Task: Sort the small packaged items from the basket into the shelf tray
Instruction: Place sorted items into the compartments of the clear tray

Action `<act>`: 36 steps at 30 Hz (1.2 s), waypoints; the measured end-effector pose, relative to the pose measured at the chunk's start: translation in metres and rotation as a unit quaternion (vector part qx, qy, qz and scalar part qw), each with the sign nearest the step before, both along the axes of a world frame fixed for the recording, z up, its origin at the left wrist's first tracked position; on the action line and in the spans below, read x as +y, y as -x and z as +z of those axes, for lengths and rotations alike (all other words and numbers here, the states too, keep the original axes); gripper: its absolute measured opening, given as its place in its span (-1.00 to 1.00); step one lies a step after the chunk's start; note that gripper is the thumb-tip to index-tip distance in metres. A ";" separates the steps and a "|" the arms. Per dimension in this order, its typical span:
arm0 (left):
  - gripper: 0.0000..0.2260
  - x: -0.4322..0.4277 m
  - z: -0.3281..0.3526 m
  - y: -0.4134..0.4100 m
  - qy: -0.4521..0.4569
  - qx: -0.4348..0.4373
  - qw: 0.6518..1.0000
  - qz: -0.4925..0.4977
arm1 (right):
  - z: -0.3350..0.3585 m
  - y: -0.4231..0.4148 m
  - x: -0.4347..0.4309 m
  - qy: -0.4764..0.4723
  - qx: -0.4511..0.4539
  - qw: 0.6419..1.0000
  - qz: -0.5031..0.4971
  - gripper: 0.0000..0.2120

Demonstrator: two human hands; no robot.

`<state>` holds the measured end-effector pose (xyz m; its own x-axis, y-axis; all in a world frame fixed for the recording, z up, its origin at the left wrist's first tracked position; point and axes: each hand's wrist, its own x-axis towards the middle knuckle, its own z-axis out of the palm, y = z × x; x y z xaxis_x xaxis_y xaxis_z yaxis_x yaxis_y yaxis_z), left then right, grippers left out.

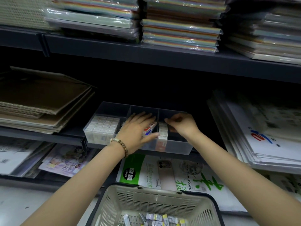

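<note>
Press your left hand (pixel 138 128), fingers (pixel 142 115) straight, on the red-blue packets (pixel 149 130) in the tray (pixel 172 148). At their 3 o'clock, your right hand (pixel 180 124) pinches the white packets (pixel 163 132): seat them square. The basket (pixel 146 192) sits at 6 o'clock.

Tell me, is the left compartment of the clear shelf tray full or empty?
Nearly full: the left compartment of the tray holds tight rows of small white packages reaching close to its rim.

One clear tray (pixel 175 148) with three compartments, one basket (pixel 146 191), one left hand (pixel 138 129), one right hand (pixel 182 124) and one bead bracelet (pixel 120 145) show.
</note>
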<state>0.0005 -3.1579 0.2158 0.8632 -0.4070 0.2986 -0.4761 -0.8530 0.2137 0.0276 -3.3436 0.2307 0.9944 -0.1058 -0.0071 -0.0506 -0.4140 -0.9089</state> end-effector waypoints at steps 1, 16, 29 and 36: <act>-0.44 0.003 0.001 0.000 0.040 0.001 0.999 0.020 | -0.002 0.000 0.002 0.034 0.004 0.999 0.009 -0.81; -0.64 0.020 0.015 0.007 0.230 0.115 0.957 0.133 | 0.009 0.008 0.035 0.208 0.029 0.972 0.108 -0.52; -0.59 0.031 0.028 -0.011 0.240 0.207 0.933 0.169 | 0.050 0.012 0.014 -0.105 0.130 0.979 0.119 -0.81; -0.75 0.032 0.056 0.002 0.389 0.120 0.911 0.065 | 0.065 0.021 -0.003 -0.102 0.038 0.968 0.225 -0.75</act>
<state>-0.0018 -3.1258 0.2718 0.9677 -0.0421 0.2485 -0.2409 -0.4446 0.8627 0.0066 -3.3461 0.2953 0.9354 0.3487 -0.0582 0.0222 -0.2222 -0.9747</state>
